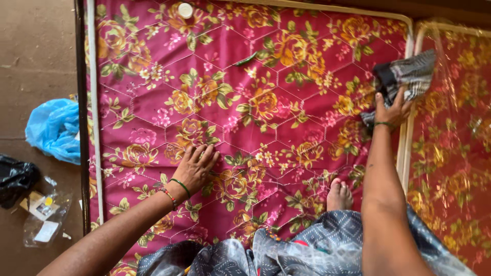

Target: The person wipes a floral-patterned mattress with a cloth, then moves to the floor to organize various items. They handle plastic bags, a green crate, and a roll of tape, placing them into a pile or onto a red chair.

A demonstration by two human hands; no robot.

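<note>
Your left hand (pixel 197 166) lies flat, fingers spread, on the floral mattress (pixel 245 102). Your right hand (pixel 391 110) grips a checked cloth (pixel 409 76) at its right edge. Blue bag (pixel 53 128) on floor, left.

You look down on a bed whose mattress (pixel 245 102) is dark red with gold flowers and hexagon quilting. Left of the mattress lies a brown floor (pixel 36 51); right of it sits a second mattress (pixel 455 153) under glossy plastic. Soft daylight falls evenly.
</note>
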